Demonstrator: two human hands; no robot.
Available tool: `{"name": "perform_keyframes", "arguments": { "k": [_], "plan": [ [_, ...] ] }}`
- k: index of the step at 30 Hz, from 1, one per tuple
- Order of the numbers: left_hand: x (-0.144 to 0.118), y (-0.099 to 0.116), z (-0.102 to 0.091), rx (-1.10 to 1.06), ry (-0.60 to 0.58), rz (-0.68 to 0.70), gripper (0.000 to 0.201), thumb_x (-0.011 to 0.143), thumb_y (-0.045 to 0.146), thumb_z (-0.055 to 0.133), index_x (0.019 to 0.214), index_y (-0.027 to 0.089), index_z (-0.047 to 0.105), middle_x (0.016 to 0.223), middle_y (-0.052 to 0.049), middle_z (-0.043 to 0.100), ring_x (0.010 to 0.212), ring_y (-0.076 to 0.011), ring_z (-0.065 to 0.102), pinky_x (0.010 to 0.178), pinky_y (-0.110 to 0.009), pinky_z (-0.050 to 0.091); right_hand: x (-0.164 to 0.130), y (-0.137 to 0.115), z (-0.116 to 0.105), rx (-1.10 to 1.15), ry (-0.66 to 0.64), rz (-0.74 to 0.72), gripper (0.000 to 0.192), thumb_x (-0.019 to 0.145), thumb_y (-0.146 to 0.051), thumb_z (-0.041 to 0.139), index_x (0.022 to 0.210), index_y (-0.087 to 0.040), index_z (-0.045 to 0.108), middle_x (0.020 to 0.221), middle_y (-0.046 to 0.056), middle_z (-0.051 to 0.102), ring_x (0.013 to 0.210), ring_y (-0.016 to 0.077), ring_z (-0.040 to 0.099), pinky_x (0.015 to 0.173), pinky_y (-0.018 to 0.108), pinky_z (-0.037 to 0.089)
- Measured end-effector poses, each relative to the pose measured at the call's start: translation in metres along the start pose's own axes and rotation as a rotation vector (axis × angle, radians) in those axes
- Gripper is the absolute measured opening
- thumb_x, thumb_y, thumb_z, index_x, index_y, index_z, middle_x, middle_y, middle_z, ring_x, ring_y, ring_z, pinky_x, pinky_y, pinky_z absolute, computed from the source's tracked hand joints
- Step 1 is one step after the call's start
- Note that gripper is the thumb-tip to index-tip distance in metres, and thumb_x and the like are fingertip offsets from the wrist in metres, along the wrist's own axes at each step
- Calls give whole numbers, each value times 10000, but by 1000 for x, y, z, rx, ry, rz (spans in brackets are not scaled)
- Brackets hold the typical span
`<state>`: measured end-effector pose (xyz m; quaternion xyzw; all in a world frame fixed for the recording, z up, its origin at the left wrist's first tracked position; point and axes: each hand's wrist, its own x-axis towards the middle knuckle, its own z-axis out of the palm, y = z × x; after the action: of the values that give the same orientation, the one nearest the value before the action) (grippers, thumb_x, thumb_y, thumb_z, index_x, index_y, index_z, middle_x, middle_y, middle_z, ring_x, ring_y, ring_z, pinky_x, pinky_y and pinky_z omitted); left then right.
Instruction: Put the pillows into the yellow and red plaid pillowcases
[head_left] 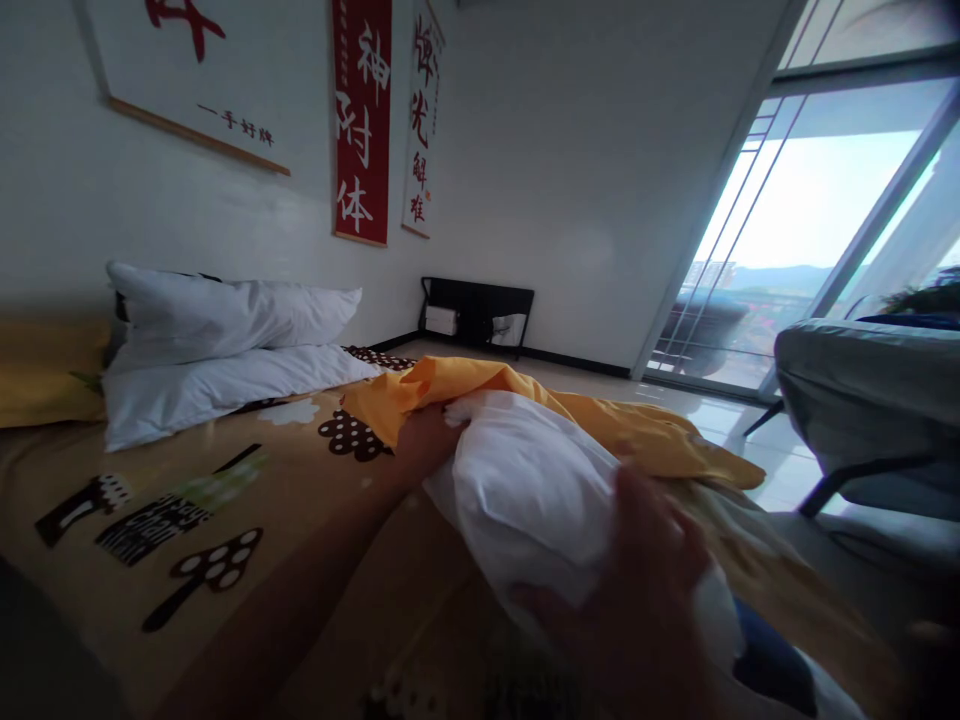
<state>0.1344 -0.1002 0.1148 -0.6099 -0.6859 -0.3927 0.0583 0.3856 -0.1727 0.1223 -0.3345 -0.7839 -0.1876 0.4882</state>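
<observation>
A plump white pillow (536, 480) lies slantwise across the bed in front of me. At its far left corner is my left hand (431, 435), closed on the white fabric; the fingertips are partly hidden. My right hand (637, 580), dark and smeared by motion, grips the near right part of the pillow with thumb and fingers on either side. A yellow-orange pillowcase (600, 415) is spread rumpled just beyond the pillow and reaches behind my left hand.
The brown patterned bed sheet (300, 520) lies under everything. Two white pillows (240, 320) are stacked at the left, beside a yellow cushion (49, 370). A black rack (476, 310) stands by the far wall. A grey chair (862, 400) stands at the right near the glass door (787, 220).
</observation>
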Motion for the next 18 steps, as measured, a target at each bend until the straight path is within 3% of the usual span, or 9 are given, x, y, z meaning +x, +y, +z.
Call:
{"name": "perform_keyframes", "arguments": {
  "k": [2, 4, 6, 8, 10, 11, 13, 15, 18],
  "plan": [
    [-3, 9, -3, -6, -21, -68, 465, 850, 480, 522, 1109, 115, 650, 1037, -230, 675, 972, -386, 640, 843, -507, 478, -2, -5, 20, 15, -10, -191, 874, 791, -487, 602, 1493, -137, 217, 1410, 211, 456, 1278, 359, 466, 1034, 524, 350],
    [-6, 12, -11, -31, -57, -70, 447, 840, 442, 541, 1124, 115, 652, 1101, -217, 669, 1038, -366, 629, 905, -482, 475, -3, 3, 37, 45, 33, -172, 636, 841, -359, 524, 1411, -117, 381, 1258, 191, 595, 1147, 296, 579, 974, 437, 411],
    [-11, 5, -21, -88, -144, -6, 499, 807, 461, 590, 1190, 145, 633, 1197, -172, 649, 1123, -325, 605, 975, -427, 466, -3, 23, 46, 72, 96, 113, 423, 837, -368, 493, 1159, -113, 597, 958, 173, 694, 897, 274, 657, 779, 368, 476],
    [-18, -10, -33, -196, -299, 76, 586, 772, 498, 635, 1279, 208, 585, 1296, -110, 607, 1211, -286, 561, 1027, -389, 448, 0, 48, 48, 98, 165, 505, 381, 789, -488, 526, 868, -137, 652, 717, 158, 664, 710, 280, 634, 605, 345, 443],
    [-27, -30, -42, -303, -389, 57, 605, 802, 524, 593, 1331, 234, 541, 1331, -93, 583, 1243, -265, 542, 1043, -397, 444, 8, 67, 46, 184, 228, 771, 451, 699, -596, 566, 750, -151, 624, 675, 157, 645, 674, 282, 605, 557, 339, 414],
    [-31, -39, -45, -339, -394, 11, 590, 827, 525, 556, 1336, 228, 535, 1329, -100, 583, 1241, -262, 545, 1042, -409, 447, 13, 73, 45, 255, 233, 836, 482, 659, -623, 576, 741, -150, 618, 689, 154, 650, 678, 275, 597, 558, 337, 414],
    [-37, -49, -49, -328, -371, -29, 554, 854, 498, 516, 1331, 217, 536, 1335, -107, 577, 1245, -254, 542, 1058, -417, 435, 20, 74, 46, 444, 108, 860, 517, 624, -645, 574, 745, -144, 621, 709, 132, 662, 679, 252, 584, 567, 327, 424],
    [-41, -47, -49, -221, -330, 87, 538, 854, 455, 528, 1342, 229, 524, 1388, -92, 532, 1290, -245, 498, 1119, -410, 369, 22, 62, 50, 643, -140, 801, 528, 657, -654, 542, 753, -143, 633, 707, 105, 667, 672, 232, 579, 574, 314, 432],
    [-43, -27, -45, -34, -134, 247, 539, 867, 449, 525, 1380, 291, 481, 1500, -47, 396, 1376, -259, 385, 1187, -441, 241, 15, 31, 58, 812, -422, 658, 509, 758, -617, 486, 813, -142, 660, 769, 83, 687, 733, 217, 594, 659, 310, 457]
  ]
}}
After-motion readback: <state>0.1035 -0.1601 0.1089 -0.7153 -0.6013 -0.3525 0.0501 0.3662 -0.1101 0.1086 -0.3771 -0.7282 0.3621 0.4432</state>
